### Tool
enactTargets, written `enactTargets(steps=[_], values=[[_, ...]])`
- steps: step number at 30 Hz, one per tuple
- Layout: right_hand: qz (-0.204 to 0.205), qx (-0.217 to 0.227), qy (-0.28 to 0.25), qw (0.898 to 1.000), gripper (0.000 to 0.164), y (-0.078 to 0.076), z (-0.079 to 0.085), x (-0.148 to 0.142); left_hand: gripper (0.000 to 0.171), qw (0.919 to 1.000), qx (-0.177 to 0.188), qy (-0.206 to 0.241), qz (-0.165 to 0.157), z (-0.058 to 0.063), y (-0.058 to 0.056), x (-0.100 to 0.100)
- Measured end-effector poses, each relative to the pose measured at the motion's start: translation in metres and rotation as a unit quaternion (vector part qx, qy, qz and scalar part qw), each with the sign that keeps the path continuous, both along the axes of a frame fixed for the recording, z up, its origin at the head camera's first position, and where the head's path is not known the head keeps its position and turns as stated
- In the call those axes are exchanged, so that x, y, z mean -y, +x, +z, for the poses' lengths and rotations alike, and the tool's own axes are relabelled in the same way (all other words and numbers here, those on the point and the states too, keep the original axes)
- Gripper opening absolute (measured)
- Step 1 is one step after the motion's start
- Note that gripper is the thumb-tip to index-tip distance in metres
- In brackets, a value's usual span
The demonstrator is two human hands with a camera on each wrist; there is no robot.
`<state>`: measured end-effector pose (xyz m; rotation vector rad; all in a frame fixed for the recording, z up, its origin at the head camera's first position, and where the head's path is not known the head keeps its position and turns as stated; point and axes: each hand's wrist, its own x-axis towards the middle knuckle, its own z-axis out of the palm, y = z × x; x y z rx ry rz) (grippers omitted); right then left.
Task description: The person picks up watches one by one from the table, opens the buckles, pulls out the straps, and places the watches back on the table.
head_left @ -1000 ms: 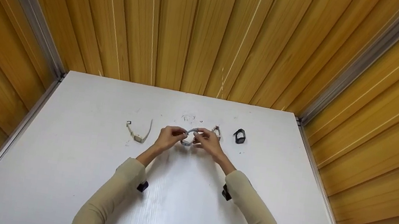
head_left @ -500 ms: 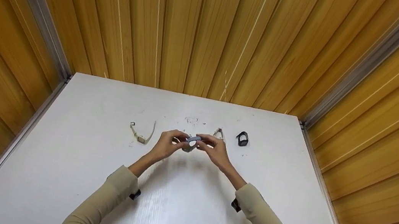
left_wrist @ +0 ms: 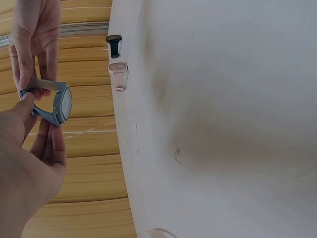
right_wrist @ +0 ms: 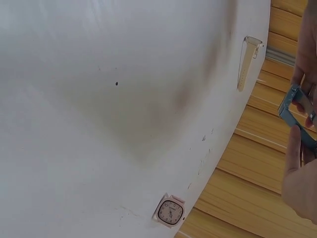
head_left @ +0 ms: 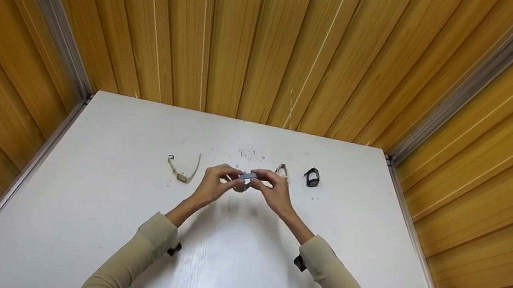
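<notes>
A blue-grey wristwatch (head_left: 248,176) is held off the white table between both hands, its strap bent into a loop. My left hand (head_left: 214,188) pinches one side of the strap, and my right hand (head_left: 276,193) pinches the other. In the left wrist view the watch case (left_wrist: 64,104) faces right, with the left hand (left_wrist: 32,168) below it and the right hand (left_wrist: 37,44) above. Fingers cover the strap ends, so I cannot tell whether they are fastened. The right wrist view catches the watch (right_wrist: 292,111) only partly, at its right edge.
On the white table (head_left: 231,259), a cream watch (head_left: 182,177) lies left of the hands with its strap spread. Right of them are a pale pink watch (right_wrist: 170,211) and a black watch (head_left: 313,177), both looped. Wood-patterned walls (head_left: 231,36) surround the table.
Since a second ago, both hands have turned the watch so its strap faces up and its case sits lower. The forearms have spread slightly apart. Over the last half second little has moved.
</notes>
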<state>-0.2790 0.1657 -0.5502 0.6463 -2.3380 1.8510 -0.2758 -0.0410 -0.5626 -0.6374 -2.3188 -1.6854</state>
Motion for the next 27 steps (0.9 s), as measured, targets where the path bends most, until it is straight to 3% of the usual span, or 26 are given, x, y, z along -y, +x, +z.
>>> enactTargets(steps=[5,11,17,21,27], values=[[0.000,-0.011,-0.002,1.000,0.027,-0.003,-0.001,0.000,0.019,0.9999,-0.010,-0.005,0.010,0.001,-0.003,0.002],[-0.012,0.015,-0.038,0.999,0.026,-0.005,0.007,-0.001,0.020,0.9992,-0.012,-0.025,0.030,-0.001,-0.006,0.007],[-0.016,-0.006,-0.010,1.000,0.026,-0.006,0.010,-0.003,0.019,0.9995,-0.011,-0.020,0.022,-0.001,-0.007,0.007],[-0.015,-0.024,0.011,1.000,0.027,-0.001,0.012,-0.001,0.023,0.9995,-0.018,-0.019,0.015,0.000,-0.006,0.004],[0.009,-0.033,0.016,0.999,0.026,0.014,0.031,0.004,0.018,0.9994,-0.020,-0.027,0.002,0.004,-0.006,0.001]])
